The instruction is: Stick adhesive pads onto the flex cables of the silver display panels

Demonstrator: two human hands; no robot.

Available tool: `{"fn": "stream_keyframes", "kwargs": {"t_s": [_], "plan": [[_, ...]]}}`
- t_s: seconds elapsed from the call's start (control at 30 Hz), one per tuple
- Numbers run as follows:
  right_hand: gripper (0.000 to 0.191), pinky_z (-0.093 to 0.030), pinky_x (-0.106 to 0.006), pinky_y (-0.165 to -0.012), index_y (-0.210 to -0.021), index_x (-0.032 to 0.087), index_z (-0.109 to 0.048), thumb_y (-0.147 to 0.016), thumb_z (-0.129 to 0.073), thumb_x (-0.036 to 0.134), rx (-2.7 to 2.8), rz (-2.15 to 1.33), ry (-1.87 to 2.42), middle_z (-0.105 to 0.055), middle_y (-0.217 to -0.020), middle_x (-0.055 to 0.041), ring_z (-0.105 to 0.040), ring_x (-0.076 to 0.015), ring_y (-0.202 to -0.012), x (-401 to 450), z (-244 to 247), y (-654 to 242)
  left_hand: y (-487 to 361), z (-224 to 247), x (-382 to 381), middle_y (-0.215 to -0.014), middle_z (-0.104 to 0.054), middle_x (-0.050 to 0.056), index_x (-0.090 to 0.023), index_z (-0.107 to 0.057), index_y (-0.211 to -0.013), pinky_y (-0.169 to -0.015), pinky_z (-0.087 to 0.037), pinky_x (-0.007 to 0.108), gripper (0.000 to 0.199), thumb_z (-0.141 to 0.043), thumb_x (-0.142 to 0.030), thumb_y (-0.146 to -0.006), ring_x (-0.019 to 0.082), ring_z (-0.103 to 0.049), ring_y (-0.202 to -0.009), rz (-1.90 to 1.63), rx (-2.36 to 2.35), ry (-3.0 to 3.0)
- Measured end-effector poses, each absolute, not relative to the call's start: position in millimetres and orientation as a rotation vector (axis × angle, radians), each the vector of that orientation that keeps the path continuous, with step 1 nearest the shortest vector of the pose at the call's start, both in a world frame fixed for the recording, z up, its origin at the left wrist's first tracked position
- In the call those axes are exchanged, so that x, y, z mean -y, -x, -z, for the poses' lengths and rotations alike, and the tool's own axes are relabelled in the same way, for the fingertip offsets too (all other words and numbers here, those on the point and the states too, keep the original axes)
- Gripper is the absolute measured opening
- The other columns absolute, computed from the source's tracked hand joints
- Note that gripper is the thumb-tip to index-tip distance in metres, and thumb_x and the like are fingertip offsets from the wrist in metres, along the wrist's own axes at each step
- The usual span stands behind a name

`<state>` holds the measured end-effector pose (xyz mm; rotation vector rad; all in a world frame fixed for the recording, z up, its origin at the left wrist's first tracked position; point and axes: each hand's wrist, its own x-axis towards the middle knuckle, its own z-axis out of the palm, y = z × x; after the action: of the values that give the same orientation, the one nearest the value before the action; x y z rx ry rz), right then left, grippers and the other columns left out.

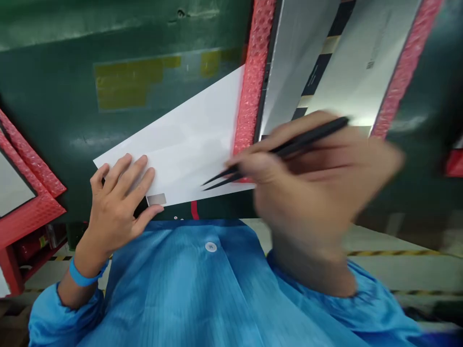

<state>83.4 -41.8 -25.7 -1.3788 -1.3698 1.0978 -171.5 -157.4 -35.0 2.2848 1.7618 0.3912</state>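
Observation:
My left hand point(117, 202) lies with spread fingers on the lower left part of a white sheet point(181, 140). Beside its thumb, a small grey rectangle point(156, 199) sits at the sheet's lower edge. My right hand point(307, 188), blurred by motion, is closed round black tweezers point(311, 136). Their two slightly parted tips are over the white sheet, right of my left hand. The sheet's right side meets a pink bubble-wrap strip point(249, 86), which edges a silvery panel point(347, 62) with a dark and beige striped band.
The green tabletop point(47, 130) carries yellow tape pieces point(126, 83) under a clear film beyond the sheet. At the left is another panel point(12, 185) with pink padding. A red strip point(195, 210) marks the table's near edge. Something red point(455, 163) stands at the far right.

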Motion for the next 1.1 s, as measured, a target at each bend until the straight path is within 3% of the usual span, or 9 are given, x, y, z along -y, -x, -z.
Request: {"fn": "stream_keyframes", "kwargs": {"t_s": [0.1, 0.53, 0.73, 0.9, 1.1], "plan": [[0.027, -0.050, -0.032, -0.050, -0.078, 0.028, -0.071, -0.079, -0.096, 0.037, 1.404, -1.303, 1.220, -0.069, -0.070, 0.0026, -0.062, -0.0160, -0.058, 69.9, 21.3, -42.9, 169.3, 38.4, 156.8, -0.163, -0.058, 0.010, -0.033, -0.052, -0.157, -0.126, -0.031, 0.057, 0.065, -0.072, -0.055, -0.100, 0.037, -0.050, -0.155, -0.396, -1.757, -2.289], [0.037, -0.048, -0.028, -0.048, -0.078, 0.025, -0.065, -0.079, -0.097, 0.044, 1.480, -1.429, 1.244, -0.065, -0.068, 0.0048, -0.058, -0.0131, -0.056, 64.8, 32.1, -34.0, 172.9, 41.2, 154.4, -0.172, -0.047, 0.005, -0.028, -0.051, -0.158, -0.128, -0.024, 0.066, 0.057, -0.059, -0.052, -0.107, 0.042, -0.043, -0.157, -0.433, -1.650, -2.181], [0.040, -0.047, -0.029, -0.050, -0.076, 0.025, -0.064, -0.076, -0.098, 0.045, 1.487, -1.491, 1.259, -0.064, -0.068, 0.0049, -0.059, -0.0142, -0.057, 61.6, 35.7, -32.0, 172.2, 40.8, 153.7, -0.171, -0.047, 0.005, -0.032, -0.048, -0.161, -0.127, -0.027, 0.060, 0.065, -0.067, -0.053, -0.102, 0.041, -0.044, -0.157, -0.379, -1.692, -2.227], [0.035, -0.049, -0.030, -0.056, -0.087, 0.026, -0.064, -0.082, -0.094, 0.043, 1.409, -1.604, 1.173, -0.066, -0.074, 0.0060, -0.063, -0.0142, -0.063, 67.4, 47.2, -28.6, 175.4, 41.6, 152.1, -0.167, -0.052, 0.008, -0.034, -0.050, -0.160, -0.124, -0.032, 0.061, 0.070, -0.076, -0.048, -0.097, 0.042, -0.051, -0.152, -0.458, -1.711, -2.314], [0.034, -0.049, -0.029, -0.054, -0.086, 0.028, -0.066, -0.078, -0.097, 0.038, 1.199, -1.694, 0.947, -0.064, -0.071, 0.0076, -0.058, -0.0125, -0.058, 65.7, 51.4, -27.4, 184.8, 47.9, 148.3, -0.173, -0.042, -0.004, -0.041, -0.046, -0.165, -0.122, -0.033, 0.066, 0.076, -0.074, -0.046, -0.094, 0.046, -0.051, -0.150, -0.484, -1.708, -2.331]]}}
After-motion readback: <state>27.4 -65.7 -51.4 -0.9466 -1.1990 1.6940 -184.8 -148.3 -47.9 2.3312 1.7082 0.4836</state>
